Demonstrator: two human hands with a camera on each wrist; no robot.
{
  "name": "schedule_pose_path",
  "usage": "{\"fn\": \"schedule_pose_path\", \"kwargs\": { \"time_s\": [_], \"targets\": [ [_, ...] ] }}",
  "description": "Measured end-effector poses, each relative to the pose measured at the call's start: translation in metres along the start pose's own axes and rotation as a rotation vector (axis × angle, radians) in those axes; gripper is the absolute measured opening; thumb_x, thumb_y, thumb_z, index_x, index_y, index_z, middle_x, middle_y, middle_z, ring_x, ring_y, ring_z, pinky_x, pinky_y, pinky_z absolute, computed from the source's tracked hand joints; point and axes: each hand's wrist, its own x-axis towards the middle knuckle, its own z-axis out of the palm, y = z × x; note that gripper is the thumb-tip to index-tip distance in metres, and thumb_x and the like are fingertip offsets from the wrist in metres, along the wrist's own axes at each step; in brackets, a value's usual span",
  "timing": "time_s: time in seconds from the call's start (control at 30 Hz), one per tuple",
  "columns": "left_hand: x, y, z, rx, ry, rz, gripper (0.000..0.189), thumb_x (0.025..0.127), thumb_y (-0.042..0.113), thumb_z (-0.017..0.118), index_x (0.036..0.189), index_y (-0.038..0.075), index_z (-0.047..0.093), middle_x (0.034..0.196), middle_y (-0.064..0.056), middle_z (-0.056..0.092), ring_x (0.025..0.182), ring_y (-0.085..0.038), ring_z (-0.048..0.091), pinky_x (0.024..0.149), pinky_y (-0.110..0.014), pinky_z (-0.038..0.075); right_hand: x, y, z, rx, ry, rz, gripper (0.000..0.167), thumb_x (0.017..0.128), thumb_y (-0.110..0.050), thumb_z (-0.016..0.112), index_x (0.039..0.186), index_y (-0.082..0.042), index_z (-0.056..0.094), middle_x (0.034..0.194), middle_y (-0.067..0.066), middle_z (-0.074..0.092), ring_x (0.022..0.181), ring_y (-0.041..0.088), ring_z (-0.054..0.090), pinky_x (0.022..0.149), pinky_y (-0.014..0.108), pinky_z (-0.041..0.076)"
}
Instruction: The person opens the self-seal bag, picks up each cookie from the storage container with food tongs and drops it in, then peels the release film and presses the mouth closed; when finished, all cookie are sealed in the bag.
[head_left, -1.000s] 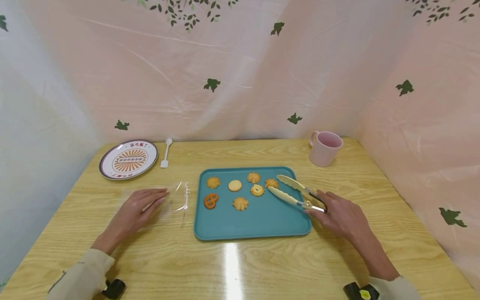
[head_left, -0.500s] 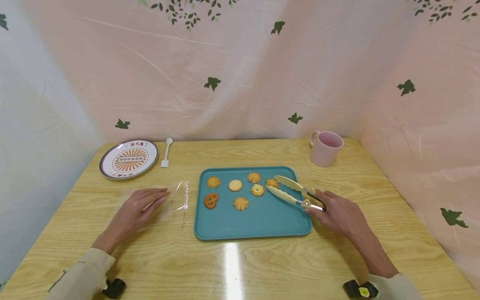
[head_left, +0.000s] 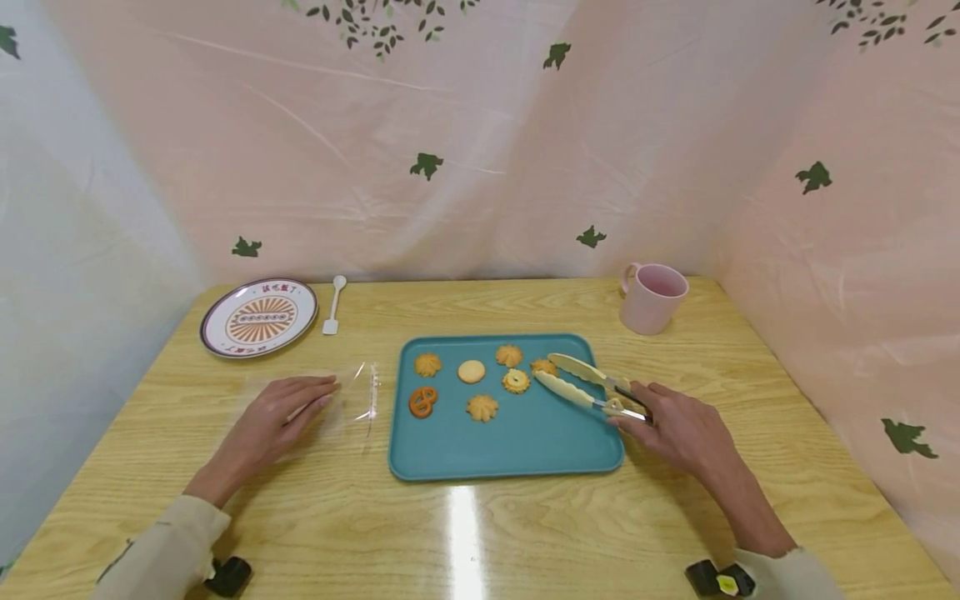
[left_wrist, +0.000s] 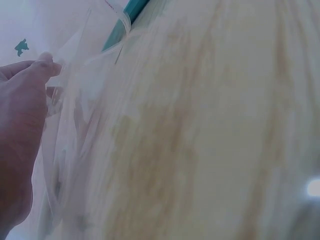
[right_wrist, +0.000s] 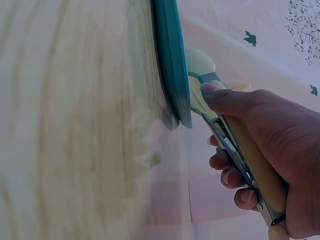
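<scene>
My left hand (head_left: 273, 417) rests over a clear plastic bag (head_left: 352, 404) left of the tray, its fingers nearly straight. In the left wrist view the bag's film (left_wrist: 75, 115) stands up beside the fingertips. My right hand (head_left: 686, 429) grips a pair of tongs (head_left: 573, 390) by the metal handles; its thumb and curled fingers show around them in the right wrist view. The cream tong tips are spread over the tray's right side, by a flower-shaped cookie (head_left: 542, 367) that they partly cover. The blue-green tray (head_left: 510, 446) also bears several other cookies and a pretzel (head_left: 423, 402).
A patterned plate (head_left: 258, 319) lies at the back left, with a small white spoon (head_left: 334, 307) beside it. The pink mug (head_left: 652, 300) stands at the back right. Pink cloth (head_left: 495, 125) hangs behind the wooden table (head_left: 360, 525).
The tong tips have shifted slightly left and drawn a little closer together around the rightmost cookie. The left hand and the bag have stayed in place.
</scene>
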Motion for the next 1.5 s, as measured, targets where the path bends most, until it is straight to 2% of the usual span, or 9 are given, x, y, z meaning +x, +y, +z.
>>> {"fn": "schedule_pose_path", "kwargs": {
  "time_s": [0.2,0.47,0.6,0.7,0.93,1.27,1.5],
  "targets": [
    [0.0009,0.0005,0.0004,-0.004,0.018,0.026,0.036,0.087,-0.007,0.075,0.122,0.001,0.074,0.125,-0.014,0.072,0.113,-0.036,0.066,0.1,-0.045,0.046,0.0017,-0.0004,-0.0005,-0.002,-0.013,0.002,0.044,0.091,-0.043,0.079,0.112,-0.007,0.069,0.072,-0.005,0.049,0.058,0.011,0.046,0.046,0.03,0.038],
    [0.0005,-0.0013,0.0017,0.002,0.007,0.022,0.037,0.086,-0.007,0.076,0.122,0.002,0.074,0.125,-0.013,0.072,0.113,-0.035,0.066,0.1,-0.046,0.047,0.005,0.0001,-0.0006,-0.002,-0.046,0.022,0.056,0.091,-0.046,0.078,0.125,-0.002,0.069,0.076,-0.003,0.053,0.061,0.013,0.049,0.048,0.031,0.042],
    [-0.0001,-0.0021,0.0022,0.009,-0.001,0.01,0.036,0.086,-0.006,0.076,0.121,0.002,0.075,0.125,-0.013,0.072,0.114,-0.034,0.066,0.105,-0.038,0.045,0.0053,0.0002,-0.001,-0.003,-0.043,0.011,0.054,0.091,-0.045,0.078,0.123,-0.002,0.069,0.075,-0.003,0.052,0.06,0.013,0.048,0.048,0.03,0.041],
    [-0.0005,-0.0022,0.0024,0.009,0.0,0.011,0.034,0.087,-0.005,0.076,0.121,0.001,0.075,0.125,-0.013,0.072,0.114,-0.035,0.066,0.106,-0.037,0.044,0.0049,0.0002,-0.0014,-0.008,-0.035,0.001,0.052,0.091,-0.044,0.079,0.121,-0.002,0.07,0.074,-0.004,0.051,0.06,0.012,0.047,0.048,0.03,0.04],
    [0.0003,-0.0009,0.0014,0.005,0.007,0.013,0.033,0.088,-0.004,0.075,0.121,0.001,0.074,0.125,-0.014,0.072,0.113,-0.037,0.066,0.1,-0.047,0.047,0.0037,0.0001,-0.0007,-0.028,-0.001,-0.019,0.048,0.09,-0.043,0.08,0.117,-0.004,0.071,0.071,-0.005,0.05,0.057,0.01,0.046,0.046,0.029,0.039],
    [0.0013,0.0006,0.0008,0.005,0.018,0.024,0.04,0.083,-0.01,0.077,0.122,0.001,0.074,0.123,-0.015,0.072,0.112,-0.036,0.067,0.096,-0.052,0.048,0.0019,-0.0005,-0.0009,-0.038,0.015,-0.014,0.045,0.091,-0.044,0.079,0.113,-0.006,0.07,0.071,-0.005,0.048,0.056,0.011,0.045,0.046,0.03,0.039],
    [0.0,0.0007,-0.0009,0.019,0.004,-0.004,0.04,0.084,-0.008,0.077,0.123,0.002,0.074,0.125,-0.013,0.072,0.113,-0.035,0.067,0.097,-0.052,0.049,0.0014,-0.0016,-0.0012,-0.025,0.048,-0.027,0.04,0.09,-0.042,0.08,0.107,-0.008,0.067,0.07,-0.006,0.046,0.055,0.01,0.043,0.045,0.029,0.037]
  ]
}}
